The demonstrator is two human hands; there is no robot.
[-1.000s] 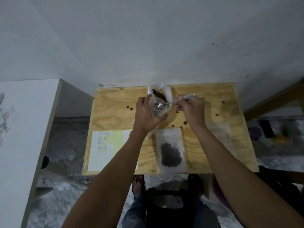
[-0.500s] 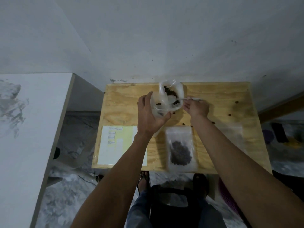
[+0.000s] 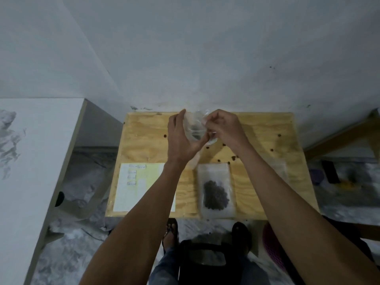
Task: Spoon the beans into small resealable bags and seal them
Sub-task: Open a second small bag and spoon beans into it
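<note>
Left hand (image 3: 181, 138) fingers curled round a small clear bag (image 3: 195, 128), clamped on its left side and underside; held raised above the far part of the plywood table (image 3: 265, 128). Right hand (image 3: 223, 128) fingers bunched together at the bag's right edge, pinching plastic there; spoon not distinguishable, blurred or hidden. Dark contents faintly visible low in the held bag; amount uncertain.

Progress, judged: one flat bag with beans (image 3: 216, 195) lying near the table's front edge, apparently filled; seal state not legible. Held bag partly loaded, sealing not yet done. Possibly more empty bags (image 3: 277, 171) to the right, too faint to count.

Counts: bags with beans, two (one held, one lying). Loose beans (image 3: 233, 157) scattered on the wood, roughly ten. Paper sheet (image 3: 141, 186), one, front left.
</note>
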